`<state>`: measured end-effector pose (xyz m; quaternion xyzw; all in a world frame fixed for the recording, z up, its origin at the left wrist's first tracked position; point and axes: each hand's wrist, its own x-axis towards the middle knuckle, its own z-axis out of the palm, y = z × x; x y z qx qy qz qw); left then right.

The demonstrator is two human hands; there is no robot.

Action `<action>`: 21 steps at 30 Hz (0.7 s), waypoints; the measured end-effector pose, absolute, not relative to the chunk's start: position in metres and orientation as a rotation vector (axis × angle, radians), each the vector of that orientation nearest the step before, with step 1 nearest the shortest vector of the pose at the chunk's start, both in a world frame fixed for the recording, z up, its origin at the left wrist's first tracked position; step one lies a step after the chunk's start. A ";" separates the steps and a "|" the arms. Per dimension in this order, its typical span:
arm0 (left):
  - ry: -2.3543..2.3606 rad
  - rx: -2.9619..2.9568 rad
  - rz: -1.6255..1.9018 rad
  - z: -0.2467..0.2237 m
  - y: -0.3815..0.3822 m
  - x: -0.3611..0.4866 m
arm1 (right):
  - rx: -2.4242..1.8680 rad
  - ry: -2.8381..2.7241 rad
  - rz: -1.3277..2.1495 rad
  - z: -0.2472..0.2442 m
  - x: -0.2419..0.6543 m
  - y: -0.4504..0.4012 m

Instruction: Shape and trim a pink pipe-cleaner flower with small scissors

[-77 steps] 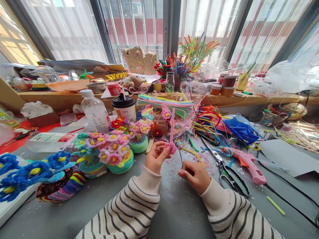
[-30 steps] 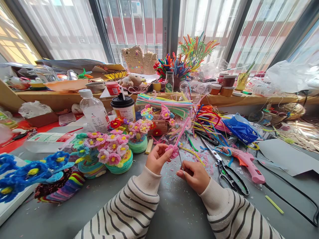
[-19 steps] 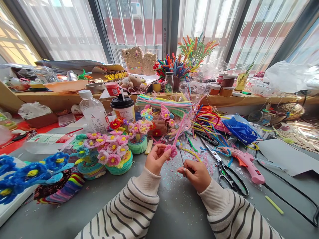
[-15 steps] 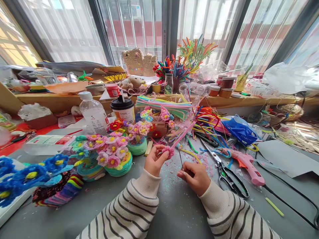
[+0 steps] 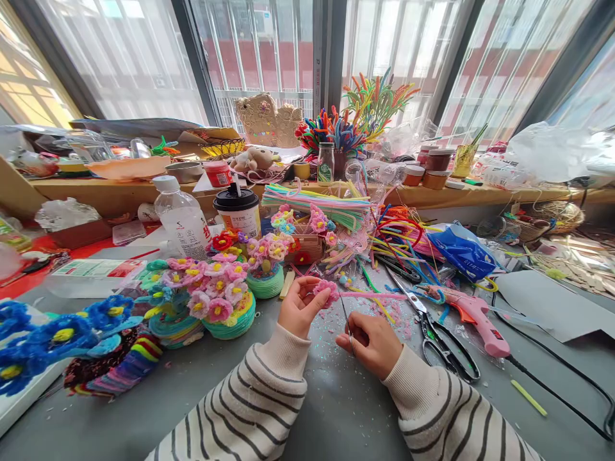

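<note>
While our L hand pinches a pink flower, prob. formed but tail left loose twd 3 o'clock, our R hand grips a thin tool.

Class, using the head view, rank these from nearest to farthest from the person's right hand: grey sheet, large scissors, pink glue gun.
From the right hand:
1. Large scissors, just to its right.
2. Pink glue gun, right of the scissors.
3. Grey sheet, far right.
</note>
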<state>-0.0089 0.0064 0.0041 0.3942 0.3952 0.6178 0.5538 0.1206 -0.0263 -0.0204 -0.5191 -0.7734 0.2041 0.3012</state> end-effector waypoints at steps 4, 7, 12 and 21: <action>0.940 0.939 1.458 0.004 0.007 -0.009 | -1.387 -2.059 0.536 -0.020 0.121 -0.026; 0.930 0.948 1.463 0.003 0.007 -0.009 | -1.390 -2.059 0.534 -0.020 0.121 -0.025; 0.919 0.931 1.461 0.002 0.008 -0.009 | -1.388 -2.048 0.489 -0.022 0.121 -0.025; 0.956 0.907 1.454 0.001 0.010 -0.011 | -1.367 -1.985 0.448 -0.027 0.122 -0.022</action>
